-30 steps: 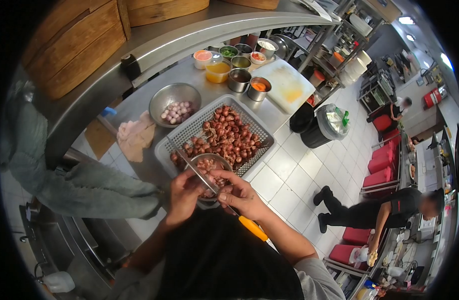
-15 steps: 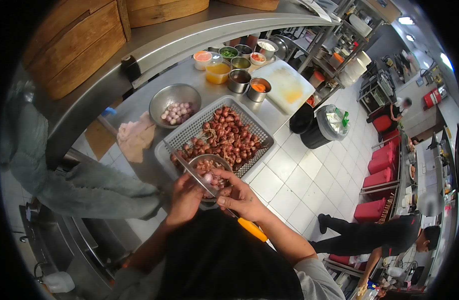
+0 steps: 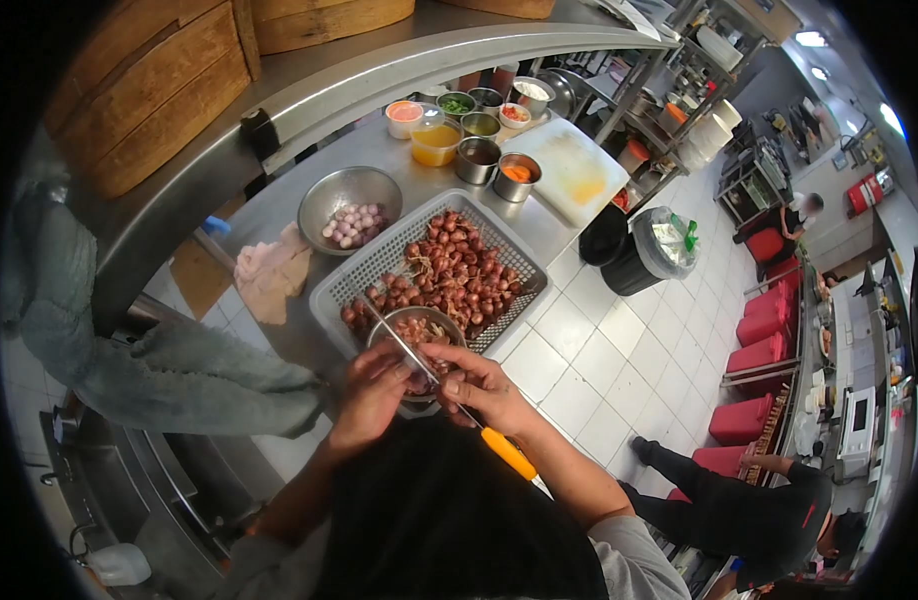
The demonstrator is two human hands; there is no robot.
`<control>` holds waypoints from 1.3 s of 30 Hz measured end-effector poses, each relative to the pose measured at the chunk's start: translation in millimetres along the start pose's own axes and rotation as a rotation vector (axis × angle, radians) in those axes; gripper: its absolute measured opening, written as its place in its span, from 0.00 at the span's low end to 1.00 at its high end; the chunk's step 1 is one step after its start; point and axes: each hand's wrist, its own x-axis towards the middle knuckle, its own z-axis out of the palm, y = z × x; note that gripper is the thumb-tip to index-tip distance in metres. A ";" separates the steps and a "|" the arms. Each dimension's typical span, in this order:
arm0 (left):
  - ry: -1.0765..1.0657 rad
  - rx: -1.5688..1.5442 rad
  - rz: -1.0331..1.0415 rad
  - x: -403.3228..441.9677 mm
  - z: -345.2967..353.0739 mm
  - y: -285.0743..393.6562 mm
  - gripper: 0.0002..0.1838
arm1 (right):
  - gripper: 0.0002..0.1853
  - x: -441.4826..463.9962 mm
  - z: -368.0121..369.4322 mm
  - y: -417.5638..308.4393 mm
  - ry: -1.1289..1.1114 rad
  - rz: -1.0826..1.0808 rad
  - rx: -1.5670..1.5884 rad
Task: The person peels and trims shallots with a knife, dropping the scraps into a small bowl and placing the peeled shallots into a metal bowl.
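My left hand [image 3: 369, 398] is closed around a small shallot [image 3: 417, 382], mostly hidden by the fingers and the blade. Opposite it, my right hand [image 3: 489, 388] grips a knife [image 3: 507, 453] by the blade end near its orange-yellow handle; the handle sticks out below the hand. The blade slants up and left between both hands, across the shallot. Just beneath is a metal bowl [image 3: 454, 328] with peels in it, at the near corner of a grey perforated basket [image 3: 537, 290]. Unpeeled red shallots [image 3: 469, 265] fill much of that basket.
Behind the basket's left side, a steel bowl [image 3: 324, 190] holds peeled shallots. A crumpled cloth [image 3: 272, 272] lies beside it. Several small containers and a white cutting board [image 3: 574, 175] stand farther back. A lined bin [image 3: 634, 270] is on the right; a co-worker [image 3: 749, 515] bends at the far counter.
The knife blade has swung slightly, and my fingers have closed further over the shallot, which shows less now. At right, the co-worker has turned and bent lower.
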 end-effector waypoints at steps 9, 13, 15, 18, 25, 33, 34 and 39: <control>-0.045 0.028 0.015 0.6 3.7 10.2 0.14 | 0.30 2.1 -1.7 1.0 -0.004 0.044 0.032; -0.050 0.055 -0.004 2.7 -7.0 10.6 0.16 | 0.32 3.4 -0.7 1.3 -0.007 0.042 0.031; 0.042 0.088 0.018 1.1 -4.5 8.3 0.17 | 0.33 1.2 3.5 -2.7 -0.030 0.006 -0.068; 0.018 0.082 0.037 0.6 0.6 13.9 0.17 | 0.35 1.2 8.9 -4.2 -0.039 -0.030 -0.148; 0.004 0.076 0.030 -0.1 -4.9 11.9 0.17 | 0.30 2.2 1.3 0.5 -0.045 -0.028 -0.062; 0.085 0.119 0.091 -1.5 3.2 7.8 0.15 | 0.29 3.9 -0.3 6.6 0.025 -0.076 -0.183; 0.108 0.142 0.105 -2.3 5.2 5.0 0.15 | 0.29 3.9 -0.4 7.0 0.035 -0.091 -0.239; 0.203 0.241 0.092 2.2 -2.2 -0.6 0.15 | 0.29 5.3 3.8 1.7 0.058 -0.108 -0.177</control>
